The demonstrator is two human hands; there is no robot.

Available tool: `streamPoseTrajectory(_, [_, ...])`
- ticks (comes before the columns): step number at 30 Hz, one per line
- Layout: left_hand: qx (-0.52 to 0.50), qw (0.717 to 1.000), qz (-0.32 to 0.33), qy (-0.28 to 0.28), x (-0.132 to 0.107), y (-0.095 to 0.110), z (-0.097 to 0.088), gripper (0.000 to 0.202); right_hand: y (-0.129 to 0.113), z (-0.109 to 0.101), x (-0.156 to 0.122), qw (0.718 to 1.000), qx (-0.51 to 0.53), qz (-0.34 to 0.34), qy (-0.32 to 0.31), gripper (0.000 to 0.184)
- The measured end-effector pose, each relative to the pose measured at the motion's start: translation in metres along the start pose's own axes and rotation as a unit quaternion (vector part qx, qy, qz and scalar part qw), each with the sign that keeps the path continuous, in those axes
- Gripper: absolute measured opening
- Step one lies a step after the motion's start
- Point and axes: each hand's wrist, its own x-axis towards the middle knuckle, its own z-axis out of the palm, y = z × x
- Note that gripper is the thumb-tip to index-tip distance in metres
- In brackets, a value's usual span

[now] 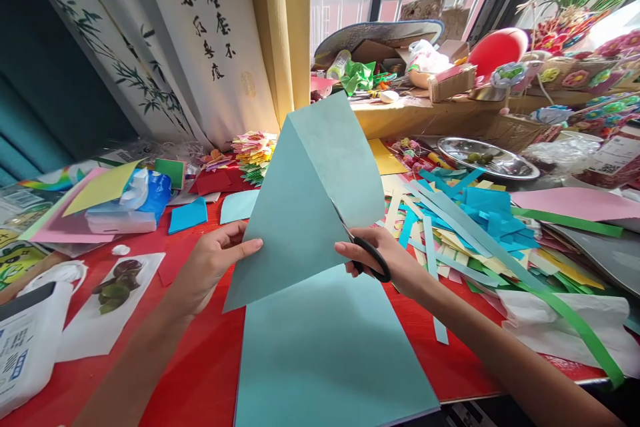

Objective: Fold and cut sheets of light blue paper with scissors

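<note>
Teal folded paper sheet (305, 213) held upright over the red table (200, 360). Your left hand (213, 263) pinches its left edge, thumb in front. Your right hand (395, 267) grips black-handled scissors (367, 248), fingers closed through the loops, blades at the sheet's right edge. Flat teal paper stack (325, 353) lies beneath; coloured paper strips (465, 227) lie right.

We see a pale teal folded paper (310, 200), scissors (361, 245) with black handles, and a flat sheet (325, 347) of the same teal at the near edge of the red table (200, 360). Toward its right edge lie blue, yellow and green strips (450, 221) and a pink sheet (575, 203). Beyond its far edge hangs a white scroll (200, 33) with black characters and bamboo leaves.
</note>
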Motion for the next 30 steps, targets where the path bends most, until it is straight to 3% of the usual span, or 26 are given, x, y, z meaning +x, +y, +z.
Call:
streamPoseTrajectory(5, [-0.048,0.995,-0.054,-0.067,0.000,0.002,0.001,0.049,-0.002,0.006,-0.004,0.997,-0.010,0.029,-0.066,0.030])
streamPoseTrajectory(10, [-0.065,0.996,-0.042,-0.034,0.000,0.000,0.004,0.042,-0.002,0.013,-0.008,0.994,-0.018,0.044,-0.103,0.032])
streamPoseTrajectory(16, [-0.058,0.998,-0.023,0.022,-0.001,-0.002,0.007,0.028,-0.001,0.016,-0.005,0.993,-0.031,0.064,-0.091,0.036])
streamPoseTrajectory(30, [-0.053,0.998,-0.017,0.029,-0.002,-0.002,0.007,0.025,-0.002,0.019,-0.005,0.995,-0.013,0.068,-0.071,0.036])
